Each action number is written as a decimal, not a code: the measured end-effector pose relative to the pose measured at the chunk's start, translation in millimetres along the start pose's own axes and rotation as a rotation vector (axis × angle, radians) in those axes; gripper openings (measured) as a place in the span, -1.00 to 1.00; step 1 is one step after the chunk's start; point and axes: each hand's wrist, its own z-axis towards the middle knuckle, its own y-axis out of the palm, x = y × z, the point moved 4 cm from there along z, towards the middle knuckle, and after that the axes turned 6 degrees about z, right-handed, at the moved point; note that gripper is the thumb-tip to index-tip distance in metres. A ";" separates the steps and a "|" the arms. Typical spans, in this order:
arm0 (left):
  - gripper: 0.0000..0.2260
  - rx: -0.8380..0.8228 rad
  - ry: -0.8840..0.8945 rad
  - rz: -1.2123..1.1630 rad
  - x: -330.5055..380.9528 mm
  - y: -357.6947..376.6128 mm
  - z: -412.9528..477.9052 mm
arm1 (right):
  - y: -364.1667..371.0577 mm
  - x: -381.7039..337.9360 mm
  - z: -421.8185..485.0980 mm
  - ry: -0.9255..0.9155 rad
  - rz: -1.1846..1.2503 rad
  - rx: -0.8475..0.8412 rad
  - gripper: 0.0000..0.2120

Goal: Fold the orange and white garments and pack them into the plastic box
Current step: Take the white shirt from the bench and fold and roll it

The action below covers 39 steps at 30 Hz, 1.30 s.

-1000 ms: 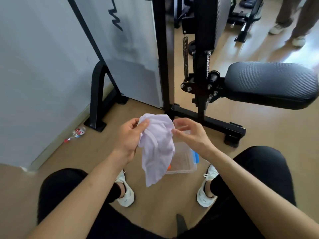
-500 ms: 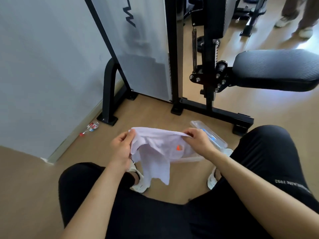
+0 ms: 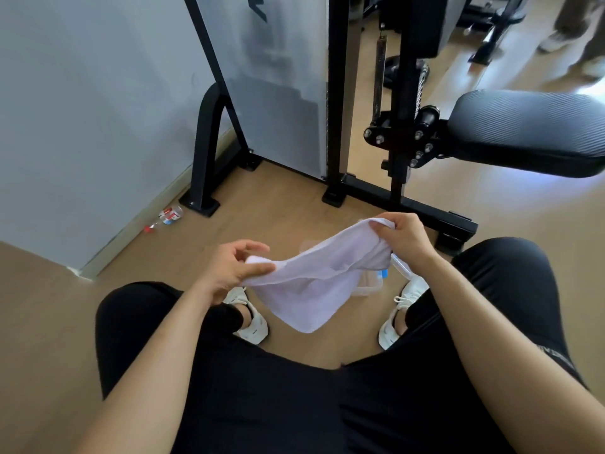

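A clear plastic box (image 3: 371,286) stands on the wooden floor (image 3: 288,204) between the person's two white sneakers (image 3: 252,326), slightly toward the right foot. Only its right corner shows, with a blue clip (image 3: 383,274) at its edge. The rest of it, and whatever lies inside, is hidden behind the white garment (image 3: 311,283), so its contents cannot be told. The garment hangs in the air above the box, stretched on a slant between the hands, with a loose flap drooping to a point over the floor between the feet. The left hand (image 3: 229,268) is lower and nearer. Its grip pinches the garment's left end between the thumb and curled fingers, with the forearm reaching in from the near left. The right hand (image 3: 407,240) is higher and farther. Its grip is curled over the bunched right end of the cloth, knuckles up, with the forearm coming in from the near right over a black-clad thigh. No orange garment can be made out. Beyond the hands stands a black machine frame (image 3: 402,204) with a padded black seat (image 3: 530,132) jutting to the right. A small bottle (image 3: 168,216) lies on the floor at the foot of the grey wall (image 3: 82,109) on the left. At the far right is another person's blurred leg (image 3: 586,34).
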 end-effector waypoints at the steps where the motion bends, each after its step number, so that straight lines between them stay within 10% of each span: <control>1: -0.62 -0.050 0.014 0.144 -1.3 5.0 -1.3 | -1.2 -0.5 0.1 0.001 -0.016 0.009 -0.88; 5: -0.85 -0.086 0.028 0.418 -9.1 12.6 3.3 | -4.7 -3.3 -0.2 0.002 -0.089 0.057 -0.85; 26: -0.84 0.199 0.267 -0.357 16.0 5.0 8.3 | 38.2 3.4 -1.5 -0.114 -0.272 -0.014 -0.77; 34: -0.89 -0.013 0.382 -0.218 39.2 22.6 -6.5 | 94.3 -51.9 -32.6 -0.347 -0.080 -0.383 -0.56; 39: -0.92 -0.058 0.375 -0.336 36.5 19.0 -6.7 | 123.6 -44.4 -35.8 -0.367 -0.171 -0.513 -0.80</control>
